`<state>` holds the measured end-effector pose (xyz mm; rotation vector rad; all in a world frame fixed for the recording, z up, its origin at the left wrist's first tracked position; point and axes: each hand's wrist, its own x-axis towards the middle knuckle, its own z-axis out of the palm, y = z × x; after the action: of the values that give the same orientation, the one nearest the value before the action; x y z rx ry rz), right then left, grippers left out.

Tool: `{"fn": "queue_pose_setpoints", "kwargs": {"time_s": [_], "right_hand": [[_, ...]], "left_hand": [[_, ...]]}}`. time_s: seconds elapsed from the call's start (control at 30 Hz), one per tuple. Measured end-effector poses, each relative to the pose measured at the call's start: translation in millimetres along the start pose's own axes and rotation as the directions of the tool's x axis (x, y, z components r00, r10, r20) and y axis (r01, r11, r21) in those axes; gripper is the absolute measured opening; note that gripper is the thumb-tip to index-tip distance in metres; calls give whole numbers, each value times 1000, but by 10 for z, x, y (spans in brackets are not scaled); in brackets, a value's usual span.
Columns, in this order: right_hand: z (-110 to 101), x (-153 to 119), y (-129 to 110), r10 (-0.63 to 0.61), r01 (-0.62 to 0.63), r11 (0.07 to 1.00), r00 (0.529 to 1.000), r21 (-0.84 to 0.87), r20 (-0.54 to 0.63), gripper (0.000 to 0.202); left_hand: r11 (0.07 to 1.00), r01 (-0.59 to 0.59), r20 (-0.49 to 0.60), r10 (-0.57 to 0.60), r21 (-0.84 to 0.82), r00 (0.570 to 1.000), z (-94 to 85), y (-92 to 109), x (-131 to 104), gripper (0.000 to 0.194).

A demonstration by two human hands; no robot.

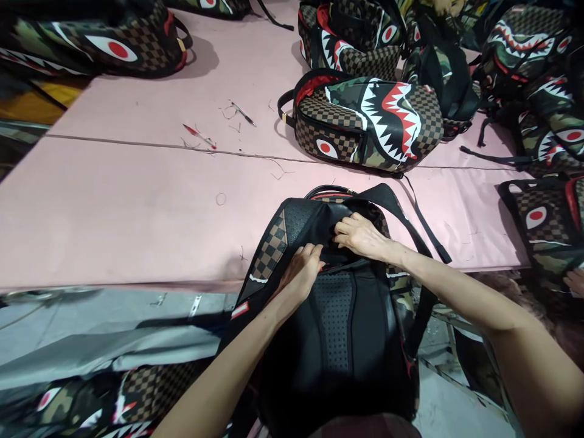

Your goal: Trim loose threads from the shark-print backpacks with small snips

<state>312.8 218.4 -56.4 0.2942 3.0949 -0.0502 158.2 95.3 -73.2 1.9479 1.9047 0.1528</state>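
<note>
A black backpack [335,328] with brown checkered side panels leans against the front edge of the pink table, its padded back panel facing me. My left hand [303,267] has its fingers curled at the upper part of the back panel, by an opening or fold there. Just above and to the right, my right hand [358,236] is closed on the black fabric near the top, under the shoulder strap [387,201]. What exactly lies between the fingertips is partly hidden by the dark cloth.
A finished-looking shark-mouth backpack [401,125] lies on the pink table [137,201] ahead. Red snips or a pen [199,136], a dark pen [243,114] and thread scraps lie left of it. More backpacks [524,48] pile up at right. Another person's hand [575,283] shows at the right edge.
</note>
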Motion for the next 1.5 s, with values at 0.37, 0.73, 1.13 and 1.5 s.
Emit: {"fn": "queue_pose_setpoints", "kwargs": {"time_s": [0.37,0.73,1.13,1.5], "right_hand": [[75,120,-38,-53,57,997,996,-58,68,25],[59,95,-28,-17,18,999,1000,-28,16,25],[72,78,-33,37,-37,999,999,-13,0,23],[-66,0,-112,311,-322,935,946,150,94,16]], "left_hand": [[1000,3,20,-3,22,1000,-17,6,4,28],[1000,3,-22,-3,-3,1000,34,-17,-5,32],[997,23,-6,-24,-77,1000,82,-63,20,28],[985,-104,-217,72,-139,973,153,-134,-103,14]]}}
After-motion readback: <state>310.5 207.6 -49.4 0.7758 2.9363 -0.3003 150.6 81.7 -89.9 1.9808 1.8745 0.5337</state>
